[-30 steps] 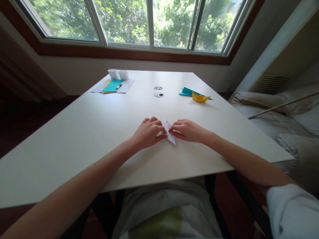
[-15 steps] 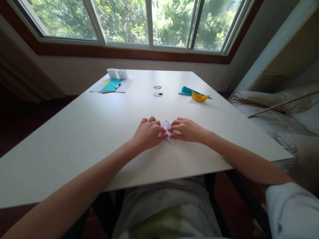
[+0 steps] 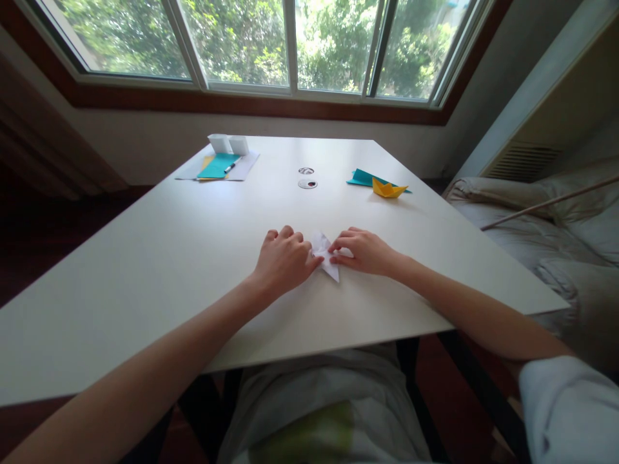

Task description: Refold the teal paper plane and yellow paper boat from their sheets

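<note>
Since a second ago, left hand (image 3: 283, 259) has slid a bit left and its fingers curl tighter; right hand (image 3: 363, 251) barely shifts. More of the white paper (image 3: 325, 254) shows between them now, pointed tip toward the body.

Progress, as a judgement: paper is already folded down to a small pointed shape, so several folds are in. It lies flat, not opened into a standing form like the yellow boat (image 3: 388, 189) far ahead of the right hand, so shaping is left. How many folds remain — cannot tell.

Table (image 3: 159, 258): white, both forearms come in over its near edge, hands meet around the middle. Paper sits on it directly between the hands, touching both.

Pose:
- Left hand: knuckles up, fingers bent into a loose fist, thumb side pressing the paper's left edge down.
- Right hand: palm down, fingers extended toward the left, fingertips (image 3: 333, 247) pinching or pressing the paper's right edge; which of the two is hidden by the fingers.
- Hands close, not touching each other as far as visible.

Rest: teal sheet (image 3: 360, 177) just behind the boat. Far ahead of the left hand, a paper stack (image 3: 217, 166) with a teal sheet on top, pen (image 3: 231, 167) on it, two small white boxes (image 3: 229, 144) behind. Two round table holes (image 3: 307, 178) straight ahead of the hands.
</note>
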### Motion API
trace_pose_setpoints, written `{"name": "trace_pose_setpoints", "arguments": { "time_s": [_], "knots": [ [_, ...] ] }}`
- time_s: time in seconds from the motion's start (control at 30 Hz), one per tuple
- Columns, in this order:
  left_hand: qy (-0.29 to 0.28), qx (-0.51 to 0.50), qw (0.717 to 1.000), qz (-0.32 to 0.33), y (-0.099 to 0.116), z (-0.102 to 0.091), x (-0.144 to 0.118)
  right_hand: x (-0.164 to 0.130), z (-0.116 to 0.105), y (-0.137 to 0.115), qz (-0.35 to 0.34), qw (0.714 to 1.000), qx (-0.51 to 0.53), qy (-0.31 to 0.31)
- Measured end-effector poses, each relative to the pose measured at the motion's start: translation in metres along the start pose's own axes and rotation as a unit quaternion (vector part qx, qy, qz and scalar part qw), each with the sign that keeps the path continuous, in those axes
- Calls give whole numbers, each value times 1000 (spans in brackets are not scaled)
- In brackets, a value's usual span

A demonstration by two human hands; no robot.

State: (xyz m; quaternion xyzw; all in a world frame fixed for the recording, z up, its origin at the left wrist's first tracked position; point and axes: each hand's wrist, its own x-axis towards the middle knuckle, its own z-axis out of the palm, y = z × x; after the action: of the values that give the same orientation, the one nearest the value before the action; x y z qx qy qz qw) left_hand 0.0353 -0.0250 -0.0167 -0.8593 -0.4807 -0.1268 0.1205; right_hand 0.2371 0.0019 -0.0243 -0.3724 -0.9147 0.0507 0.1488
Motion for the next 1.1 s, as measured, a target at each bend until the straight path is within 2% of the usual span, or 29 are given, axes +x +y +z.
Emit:
{"name": "trace_pose_setpoints", "arguments": {
  "time_s": [0.1,0.2,0.43,0.53,0.63,0.77,0.9,1.0,1.1],
  "knots": [
    [1,-31,999,-33,-6,7,2,1,8,2,57,998,18,18],
    [-27,-91,994,-53,-9,12,4,3,12,2,101,994,33,13],
    [-64,-222,965,-125,-13,17,7,6,11,3,150,981,120,7],
    [-53,-289,949,-117,-14,19,8,6,12,3,154,973,171,20],
    [-41,-385,917,-93,-14,23,9,4,12,2,161,958,235,28],
    [-20,-515,854,-78,-13,25,11,5,11,2,174,917,356,34],
    [-3,-582,805,-115,-13,22,13,9,8,4,129,902,405,73],
    [16,-592,798,-109,-12,17,14,10,4,3,110,901,403,116],
    [62,-561,821,-81,-11,12,13,8,-2,-1,87,912,365,165]
  ]
}}
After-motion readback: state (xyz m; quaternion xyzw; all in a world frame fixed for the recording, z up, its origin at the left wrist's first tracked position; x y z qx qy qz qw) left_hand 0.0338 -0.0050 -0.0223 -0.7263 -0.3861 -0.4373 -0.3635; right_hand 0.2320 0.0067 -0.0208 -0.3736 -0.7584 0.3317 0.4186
